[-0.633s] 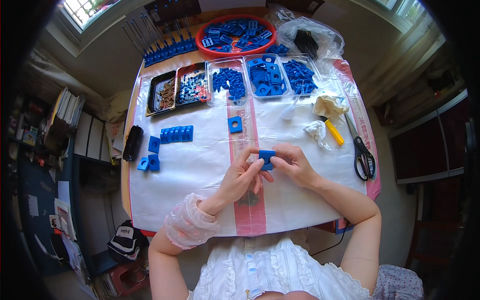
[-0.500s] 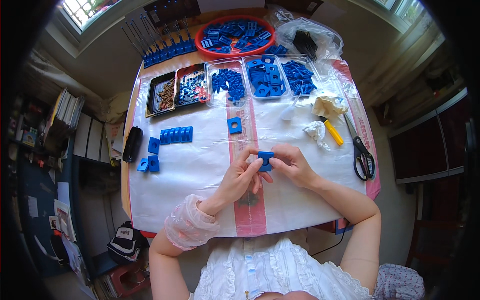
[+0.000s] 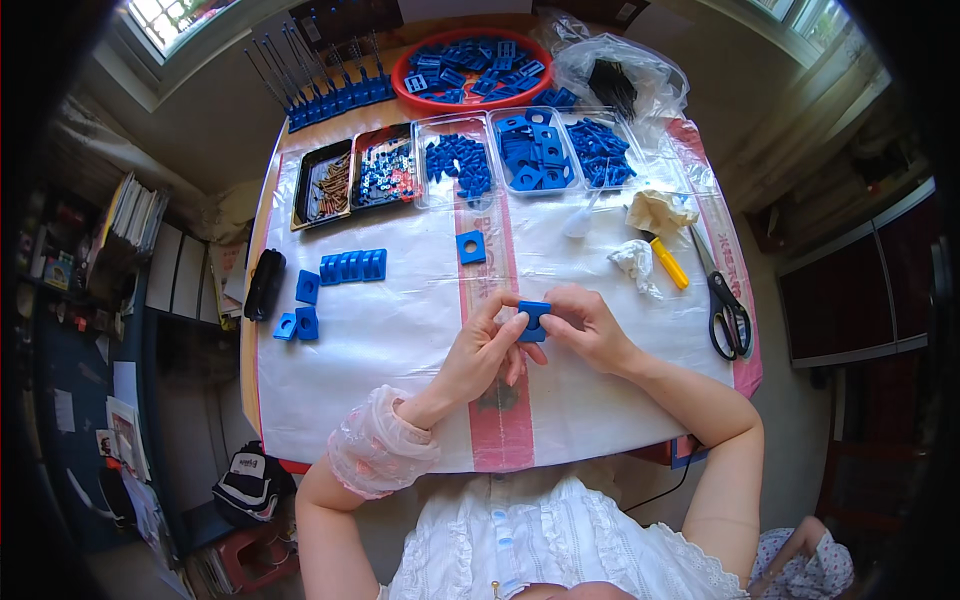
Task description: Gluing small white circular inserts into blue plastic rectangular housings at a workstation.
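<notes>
Blue plastic block (image 3: 535,309): lies between the hands
Left hand (image 3: 486,350): closed, pinches left side
Right hand (image 3: 590,332): closed, pinches right side

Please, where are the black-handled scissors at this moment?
In the head view, the scissors lie near the right edge of the table, right of the yellow handle and the right hand.

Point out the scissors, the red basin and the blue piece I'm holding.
Scissors (image 3: 718,290), head view: top of handle.
Red basin (image 3: 472,106), head view: near rim.
Blue piece (image 3: 534,308), head view: upper part.
</notes>
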Demonstrator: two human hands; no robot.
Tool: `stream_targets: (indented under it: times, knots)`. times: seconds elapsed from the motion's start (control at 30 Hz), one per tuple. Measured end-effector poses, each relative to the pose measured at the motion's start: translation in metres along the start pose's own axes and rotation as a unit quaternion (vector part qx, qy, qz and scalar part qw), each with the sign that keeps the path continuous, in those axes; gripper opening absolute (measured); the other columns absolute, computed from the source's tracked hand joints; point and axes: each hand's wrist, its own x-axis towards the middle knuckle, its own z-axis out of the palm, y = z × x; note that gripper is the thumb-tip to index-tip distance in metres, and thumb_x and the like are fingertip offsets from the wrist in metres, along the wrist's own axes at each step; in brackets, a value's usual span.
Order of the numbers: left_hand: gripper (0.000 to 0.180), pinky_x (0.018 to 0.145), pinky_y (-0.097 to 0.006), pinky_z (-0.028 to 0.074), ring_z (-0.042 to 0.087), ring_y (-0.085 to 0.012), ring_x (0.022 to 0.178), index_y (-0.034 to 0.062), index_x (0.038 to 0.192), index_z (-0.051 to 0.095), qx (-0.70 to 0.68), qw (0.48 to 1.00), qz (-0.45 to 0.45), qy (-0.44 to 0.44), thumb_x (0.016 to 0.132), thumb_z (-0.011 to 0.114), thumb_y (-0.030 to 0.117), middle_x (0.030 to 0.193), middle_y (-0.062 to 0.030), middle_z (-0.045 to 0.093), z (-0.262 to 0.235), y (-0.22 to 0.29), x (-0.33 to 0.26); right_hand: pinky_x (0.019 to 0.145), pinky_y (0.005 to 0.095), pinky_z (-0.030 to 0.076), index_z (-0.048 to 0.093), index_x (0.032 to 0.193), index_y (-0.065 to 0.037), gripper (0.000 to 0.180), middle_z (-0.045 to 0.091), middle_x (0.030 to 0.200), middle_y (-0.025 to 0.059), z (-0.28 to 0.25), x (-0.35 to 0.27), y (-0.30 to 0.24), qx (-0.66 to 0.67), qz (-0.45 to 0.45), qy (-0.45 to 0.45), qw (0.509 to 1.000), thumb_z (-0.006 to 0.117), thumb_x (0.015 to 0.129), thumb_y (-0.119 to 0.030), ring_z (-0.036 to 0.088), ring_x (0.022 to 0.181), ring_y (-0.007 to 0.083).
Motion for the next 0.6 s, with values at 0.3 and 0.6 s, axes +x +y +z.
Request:
stream_targets:
  times: [0.3,0.6]
  knots:
    - [0.020,0.052,-0.024,0.054,0.061,-0.0101,0.048,0.0048,0.120,0.039,0.005,0.999,-0.036,-0.009,0.107,0.041,0.020,0.064,-0.0068,0.061,0.001,0.008,-0.001,0.069,0.0341,0.042,0.063,0.082,-0.001,0.015,0.060,0.073,0.0076,0.001,-0.001,0.005,0.002,-0.008,0.010,1.000,0.069,0.083,-0.015,0.055,0.071,0.0208]
    - [0.024,0.053,-0.025,0.053,0.060,-0.0091,0.050,0.0048,0.126,0.035,0.020,0.999,-0.020,-0.025,0.107,0.040,0.018,0.077,-0.0125,0.066,-0.003,-0.001,0.001,0.074,0.0350,0.044,0.065,0.088,-0.002,0.017,0.065,0.078,0.0079,-0.002,0.000,-0.005,-0.021,0.005,-0.002,1.000,0.072,0.079,-0.015,0.059,0.075,0.0216]
